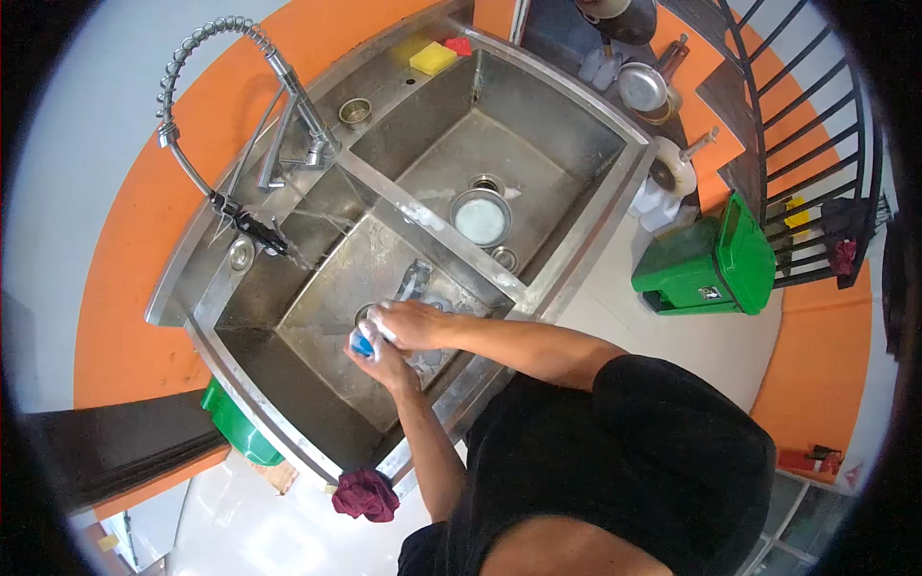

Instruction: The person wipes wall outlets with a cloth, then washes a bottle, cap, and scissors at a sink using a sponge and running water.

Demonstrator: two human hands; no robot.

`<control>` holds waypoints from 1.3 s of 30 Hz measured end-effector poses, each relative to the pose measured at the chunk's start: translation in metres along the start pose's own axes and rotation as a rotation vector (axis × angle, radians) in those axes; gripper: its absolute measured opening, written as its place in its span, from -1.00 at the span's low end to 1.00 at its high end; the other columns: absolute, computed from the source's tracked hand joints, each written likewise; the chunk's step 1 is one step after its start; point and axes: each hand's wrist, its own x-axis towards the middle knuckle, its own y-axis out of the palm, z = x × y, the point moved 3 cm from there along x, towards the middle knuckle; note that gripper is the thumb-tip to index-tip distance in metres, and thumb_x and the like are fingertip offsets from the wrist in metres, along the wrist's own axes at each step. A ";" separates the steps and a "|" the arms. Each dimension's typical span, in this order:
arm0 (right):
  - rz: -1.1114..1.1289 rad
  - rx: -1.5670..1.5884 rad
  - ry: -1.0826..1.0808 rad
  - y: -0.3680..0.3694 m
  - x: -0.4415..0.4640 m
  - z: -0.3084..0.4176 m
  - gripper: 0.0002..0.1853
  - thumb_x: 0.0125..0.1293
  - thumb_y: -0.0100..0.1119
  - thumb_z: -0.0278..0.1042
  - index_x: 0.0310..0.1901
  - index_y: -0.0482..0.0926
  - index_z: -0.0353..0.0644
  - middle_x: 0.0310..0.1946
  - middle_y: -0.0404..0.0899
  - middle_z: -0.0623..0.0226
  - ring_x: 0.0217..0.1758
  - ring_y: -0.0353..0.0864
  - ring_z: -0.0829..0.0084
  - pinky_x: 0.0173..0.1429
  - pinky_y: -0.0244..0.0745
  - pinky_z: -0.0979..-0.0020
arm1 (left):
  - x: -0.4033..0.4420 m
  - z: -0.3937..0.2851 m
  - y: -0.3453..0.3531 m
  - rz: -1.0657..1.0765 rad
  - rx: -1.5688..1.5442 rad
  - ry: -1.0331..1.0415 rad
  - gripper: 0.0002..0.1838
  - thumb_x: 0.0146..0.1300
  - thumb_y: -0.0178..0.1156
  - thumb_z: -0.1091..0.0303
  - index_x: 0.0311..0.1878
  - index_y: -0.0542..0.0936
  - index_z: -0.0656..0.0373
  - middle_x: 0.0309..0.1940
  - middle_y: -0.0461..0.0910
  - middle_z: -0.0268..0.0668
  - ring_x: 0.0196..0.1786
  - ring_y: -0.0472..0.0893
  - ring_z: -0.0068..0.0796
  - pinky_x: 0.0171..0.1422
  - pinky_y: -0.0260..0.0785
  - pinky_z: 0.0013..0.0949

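Note:
Over the left basin (317, 288) of a steel sink, my two hands meet, with white foam on the fingers. My left hand (387, 365) is closed around a small blue object (361, 344), mostly covered by fingers, so its kind is unclear. Pressed against it from above is my right hand (415, 324), fingers curled and foamy; whether it holds anything of its own is hidden. A dark, shiny item (415, 278) lies on the basin floor just beyond my hands. Several pale bluish items, partly hidden by my right forearm, lie beside it.
A spring faucet (288, 86) hangs over the left basin, its spray head (259, 230) letting out water. The right basin holds a metal bowl (480, 221) of whitish liquid. A yellow sponge (433, 59) sits on the back rim, a maroon cloth (365, 494) on the front corner. A green bin (706, 259) stands right.

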 end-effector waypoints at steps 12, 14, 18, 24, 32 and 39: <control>-0.184 0.184 -0.013 -0.045 0.000 0.005 -0.63 0.10 0.25 -0.41 -0.01 0.51 -0.16 -0.32 0.61 0.02 -0.18 0.62 -0.12 -0.16 0.47 0.01 | 0.004 -0.006 -0.003 0.198 -0.360 -0.274 -0.38 0.41 0.03 -0.28 0.17 0.44 0.12 -0.08 0.57 -0.32 -0.06 0.60 -0.44 -0.02 0.49 -0.34; -0.235 0.238 -0.022 -0.042 0.001 0.001 -0.67 0.07 0.25 -0.43 -0.07 0.55 -0.16 -0.31 0.60 0.02 -0.18 0.62 -0.10 -0.15 0.48 0.03 | 0.003 -0.007 -0.009 0.237 -0.333 -0.233 -0.37 0.41 0.01 -0.28 0.20 0.44 0.10 -0.01 0.56 -0.31 0.03 0.59 -0.38 0.07 0.49 -0.26; -0.201 0.309 -0.026 -0.031 -0.002 0.003 -0.73 0.03 0.25 -0.46 -0.16 0.58 -0.17 -0.30 0.61 0.01 -0.17 0.63 -0.07 -0.13 0.49 0.06 | 0.008 -0.003 -0.023 0.346 -0.164 -0.050 -0.49 0.38 0.14 -0.17 0.11 0.43 0.05 -0.08 0.50 -0.37 -0.04 0.52 -0.50 0.01 0.43 -0.36; 0.017 0.522 0.105 -0.006 -0.019 -0.005 -0.67 0.12 0.23 -0.53 -0.09 0.37 -0.20 -0.29 0.59 -0.03 -0.13 0.62 -0.13 -0.15 0.43 0.06 | 0.004 -0.005 -0.032 0.483 -0.216 -0.045 -0.60 0.36 0.20 -0.04 0.01 0.44 0.07 -0.17 0.48 -0.37 -0.11 0.53 -0.49 0.00 0.45 -0.36; 0.228 0.425 0.253 0.021 -0.035 -0.019 -0.50 0.10 0.23 -0.55 0.05 0.24 -0.33 -0.25 0.62 -0.17 -0.08 0.65 -0.17 -0.07 0.51 0.00 | -0.005 0.014 -0.045 0.484 -0.057 -0.136 -0.68 0.29 0.28 0.11 -0.05 0.50 0.08 -0.22 0.49 -0.42 -0.18 0.49 -0.58 -0.11 0.43 -0.42; 0.180 0.230 0.248 0.048 -0.053 -0.060 -0.43 0.06 0.20 -0.59 0.16 0.30 -0.33 -0.27 0.63 -0.12 -0.06 0.64 -0.19 0.00 0.52 -0.01 | 0.036 0.071 -0.076 0.686 0.514 -0.298 -0.64 0.26 0.37 0.23 0.04 0.58 0.17 -0.24 0.59 -0.34 -0.33 0.56 -0.52 -0.32 0.43 -0.46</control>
